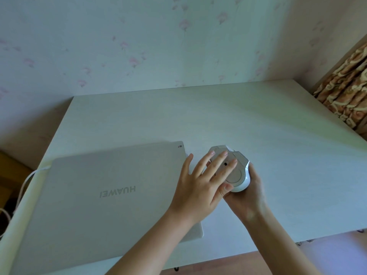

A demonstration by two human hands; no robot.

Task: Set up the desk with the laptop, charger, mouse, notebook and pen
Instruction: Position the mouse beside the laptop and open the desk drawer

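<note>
A closed silver laptop [103, 197] lies on the left part of the white desk [268, 135]. A white charger cable [25, 181] runs off its left side over the desk edge. Just right of the laptop, my right hand [248, 197] cradles a white mouse [235, 171] turned underside up, gripping it from below. My left hand [200, 181] lies across the mouse's underside with its fingers spread and resting on it, thumb near the mouse's rear. No notebook or pen is in view.
The desk stands against a flowered wall [158, 46]. A patterned brown curtain [343, 92] hangs at the right behind the desk's far corner. Dark floor and cable loops show at the lower left, below the desk's left edge.
</note>
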